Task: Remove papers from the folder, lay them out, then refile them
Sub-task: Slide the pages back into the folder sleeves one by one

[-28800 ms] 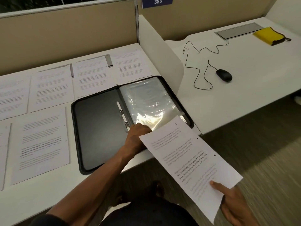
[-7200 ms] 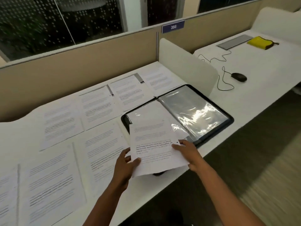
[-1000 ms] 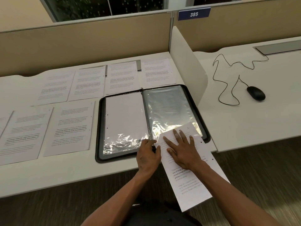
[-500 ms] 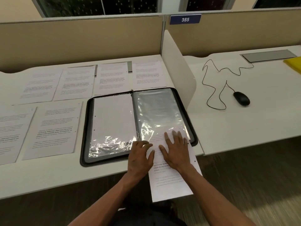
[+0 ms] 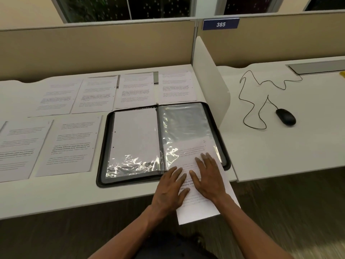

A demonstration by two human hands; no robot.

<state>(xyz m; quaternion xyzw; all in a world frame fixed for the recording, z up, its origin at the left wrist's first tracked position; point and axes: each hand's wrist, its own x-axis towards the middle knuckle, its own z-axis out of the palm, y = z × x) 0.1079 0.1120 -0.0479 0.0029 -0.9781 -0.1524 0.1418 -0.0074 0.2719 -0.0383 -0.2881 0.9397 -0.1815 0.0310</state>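
Observation:
A black zip folder (image 5: 102, 146) lies open on the white desk, its clear sleeves facing up. The left sleeve (image 5: 134, 135) holds a sheet. A printed sheet (image 5: 197, 208) sits partway inside the right sleeve (image 5: 184, 124), its lower half hanging over the desk's front edge. My left hand (image 5: 170, 189) rests flat on the sheet's left side at the sleeve's bottom edge. My right hand (image 5: 207, 176) lies flat on the sheet with fingers spread. Several printed sheets (image 5: 72, 144) lie spread out on the desk left of and behind the folder.
A white divider panel (image 5: 209, 77) stands right of the folder. Beyond it, on the neighbouring desk, lie a black mouse (image 5: 286, 116) and its looped cable (image 5: 255, 101). A beige partition (image 5: 97, 47) closes the back.
The sheet has slid further up into the right sleeve under both flat hands. My left hand has moved onto the sheet.

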